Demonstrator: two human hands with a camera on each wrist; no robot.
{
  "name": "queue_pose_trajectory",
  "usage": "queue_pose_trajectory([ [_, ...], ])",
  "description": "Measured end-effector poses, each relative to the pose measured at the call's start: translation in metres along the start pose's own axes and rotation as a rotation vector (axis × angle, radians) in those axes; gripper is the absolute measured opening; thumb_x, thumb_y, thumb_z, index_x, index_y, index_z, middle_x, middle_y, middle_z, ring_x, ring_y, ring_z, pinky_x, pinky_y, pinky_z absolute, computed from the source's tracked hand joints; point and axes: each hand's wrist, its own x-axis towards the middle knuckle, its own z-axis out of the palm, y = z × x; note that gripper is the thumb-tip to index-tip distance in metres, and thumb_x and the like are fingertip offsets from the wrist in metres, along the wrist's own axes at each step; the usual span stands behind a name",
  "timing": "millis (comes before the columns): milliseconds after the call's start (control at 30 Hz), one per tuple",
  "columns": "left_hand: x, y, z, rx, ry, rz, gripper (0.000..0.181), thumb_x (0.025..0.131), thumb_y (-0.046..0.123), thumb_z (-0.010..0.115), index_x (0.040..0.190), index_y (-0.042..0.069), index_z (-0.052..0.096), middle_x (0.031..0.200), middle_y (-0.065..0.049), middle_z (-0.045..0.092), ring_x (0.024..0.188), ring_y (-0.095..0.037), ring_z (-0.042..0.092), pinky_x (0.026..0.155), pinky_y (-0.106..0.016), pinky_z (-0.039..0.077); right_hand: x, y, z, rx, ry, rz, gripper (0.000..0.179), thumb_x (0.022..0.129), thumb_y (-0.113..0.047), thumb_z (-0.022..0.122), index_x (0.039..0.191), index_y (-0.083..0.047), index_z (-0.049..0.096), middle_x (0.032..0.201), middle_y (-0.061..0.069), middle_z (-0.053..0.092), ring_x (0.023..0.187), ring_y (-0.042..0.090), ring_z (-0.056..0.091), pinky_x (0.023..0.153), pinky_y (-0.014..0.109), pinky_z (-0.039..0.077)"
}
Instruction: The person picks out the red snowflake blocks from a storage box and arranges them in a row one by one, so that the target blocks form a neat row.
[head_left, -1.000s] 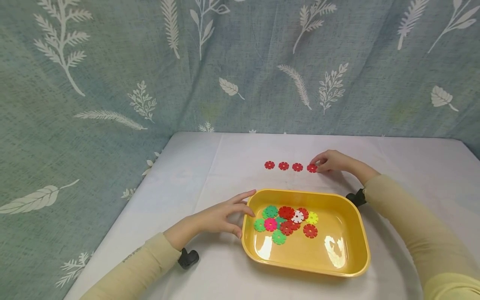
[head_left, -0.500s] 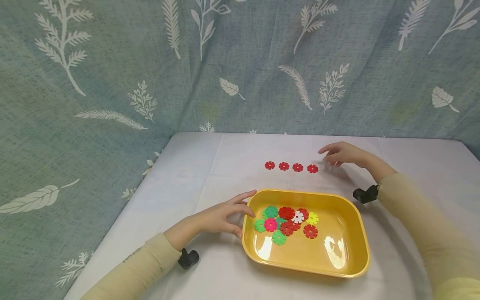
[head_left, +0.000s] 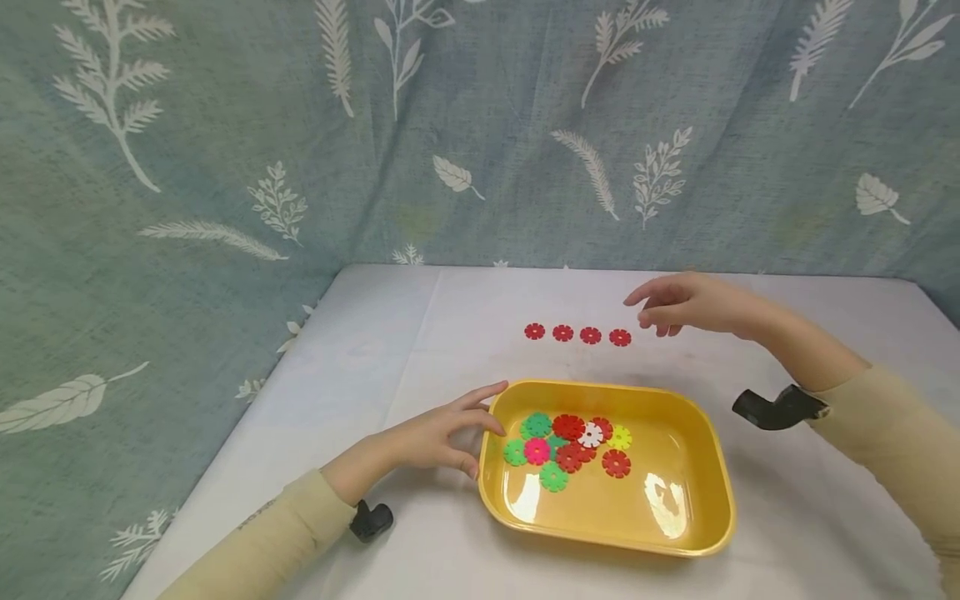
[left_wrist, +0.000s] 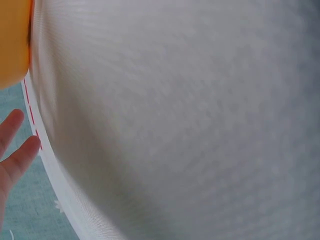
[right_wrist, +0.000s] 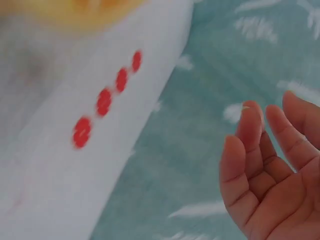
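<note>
Four would be too exact, so several red notched discs (head_left: pixel 590 335) lie flat in a row on the white table, seen also as a slanting line of red discs (right_wrist: pixel 103 102) in the right wrist view. My right hand (head_left: pixel 697 302) hovers beyond the row's right end, fingers loosely bent, holding nothing. My left hand (head_left: pixel 438 435) is at the left rim of a yellow tray (head_left: pixel 660 546), fingers spread; whether it presses the rim cannot be told. In the tray lie red, green, pink, yellow and white notched discs, among them a white disc (head_left: pixel 590 434).
A white cloth (head_left: pixel 420 350) covers the table. Behind and to the left hangs a blue-green curtain (head_left: pixel 465 225) with white leaf prints. Black wrist devices show at the left cuff (head_left: pixel 333 508) and the right cuff (head_left: pixel 847 392).
My right hand has let go of the rightmost red disc, risen and drawn back rightward. The discs stay in their row. My left hand keeps its place by the tray.
</note>
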Motion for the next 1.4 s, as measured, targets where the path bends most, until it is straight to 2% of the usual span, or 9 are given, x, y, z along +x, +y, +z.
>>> queue_pose_trajectory([
  [233, 0.0, 0.0, 0.0, -0.004, 0.002, 0.003, 0.055, 0.067, 0.045, 0.072, 0.114, 0.02, 0.058, 0.154, 0.005, 0.011, 0.139, -0.024, 0.018, 0.108, -0.048, 0.028, -0.012, -0.032, 0.026, 0.031, -0.137, -0.093, 0.036, 0.088, -0.021, 0.061, 0.119, -0.005, 0.056, 0.094, 0.005, 0.067, 0.076, 0.02, 0.061, 0.073, 0.032, 0.054],
  [367, 0.0, 0.0, 0.0, -0.003, 0.004, 0.012, 0.056, 0.066, 0.046, 0.071, 0.114, 0.019, 0.058, 0.154, 0.004, 0.011, 0.139, -0.024, 0.017, 0.108, -0.048, 0.027, -0.01, -0.04, 0.048, 0.065, -0.209, -0.103, 0.034, 0.086, -0.017, 0.063, 0.117, -0.003, 0.057, 0.091, 0.008, 0.068, 0.071, 0.026, 0.061, 0.07, 0.034, 0.054],
  [467, -0.001, 0.0, 0.0, -0.003, 0.005, 0.014, 0.057, 0.066, 0.047, 0.071, 0.114, 0.019, 0.058, 0.154, 0.004, 0.011, 0.139, -0.024, 0.017, 0.108, -0.048, 0.027, -0.006, -0.042, 0.064, 0.072, -0.258, -0.094, 0.034, 0.086, -0.016, 0.063, 0.116, -0.002, 0.057, 0.087, 0.008, 0.068, 0.065, 0.023, 0.059, 0.065, 0.031, 0.053],
  [633, -0.001, 0.001, -0.001, -0.005, 0.003, 0.01, 0.057, 0.066, 0.048, 0.07, 0.114, 0.019, 0.058, 0.154, 0.004, 0.011, 0.139, -0.024, 0.018, 0.108, -0.049, 0.027, 0.002, -0.041, 0.088, 0.052, -0.318, -0.049, 0.035, 0.086, -0.014, 0.062, 0.119, -0.002, 0.056, 0.082, 0.01, 0.067, 0.06, 0.022, 0.059, 0.062, 0.032, 0.054],
  [800, -0.001, 0.001, -0.001, 0.005, 0.002, 0.012, 0.058, 0.066, 0.049, 0.07, 0.114, 0.019, 0.058, 0.154, 0.004, 0.011, 0.139, -0.024, 0.018, 0.108, -0.048, 0.027, 0.011, -0.037, 0.114, 0.024, -0.337, 0.056, 0.039, 0.084, -0.011, 0.063, 0.122, -0.005, 0.055, 0.07, 0.01, 0.063, 0.053, 0.019, 0.054, 0.058, 0.028, 0.052],
  [933, -0.001, 0.0, -0.001, 0.002, 0.002, 0.01, 0.058, 0.066, 0.049, 0.07, 0.114, 0.019, 0.058, 0.154, 0.005, 0.011, 0.139, -0.024, 0.017, 0.108, -0.048, 0.027, 0.018, -0.032, 0.132, -0.029, -0.317, 0.156, 0.044, 0.083, -0.014, 0.067, 0.124, -0.011, 0.053, 0.067, 0.005, 0.058, 0.048, 0.014, 0.05, 0.054, 0.023, 0.049],
  [1100, -0.001, -0.001, 0.0, 0.002, 0.003, 0.006, 0.057, 0.066, 0.048, 0.07, 0.114, 0.02, 0.057, 0.153, 0.006, 0.011, 0.139, -0.023, 0.017, 0.108, -0.048, 0.026, 0.025, -0.026, 0.142, -0.071, -0.308, 0.207, 0.049, 0.084, -0.017, 0.066, 0.128, -0.013, 0.048, 0.064, 0.003, 0.059, 0.049, 0.013, 0.054, 0.053, 0.023, 0.051],
  [1233, -0.001, -0.002, 0.0, 0.007, 0.006, 0.003, 0.056, 0.066, 0.047, 0.071, 0.114, 0.021, 0.057, 0.153, 0.008, 0.011, 0.139, -0.022, 0.018, 0.108, -0.048, 0.027, 0.027, -0.022, 0.143, -0.063, -0.327, 0.173, 0.041, 0.085, -0.013, 0.064, 0.123, -0.012, 0.05, 0.061, 0.003, 0.058, 0.048, 0.013, 0.054, 0.051, 0.024, 0.05],
  [1400, -0.001, -0.002, 0.0, 0.008, 0.007, 0.006, 0.056, 0.066, 0.048, 0.07, 0.114, 0.021, 0.057, 0.153, 0.007, 0.011, 0.139, -0.022, 0.017, 0.108, -0.048, 0.027, 0.027, -0.021, 0.142, -0.059, -0.397, 0.121, 0.031, 0.086, -0.011, 0.063, 0.115, -0.013, 0.053, 0.059, 0.002, 0.057, 0.046, 0.012, 0.049, 0.048, 0.021, 0.046],
])
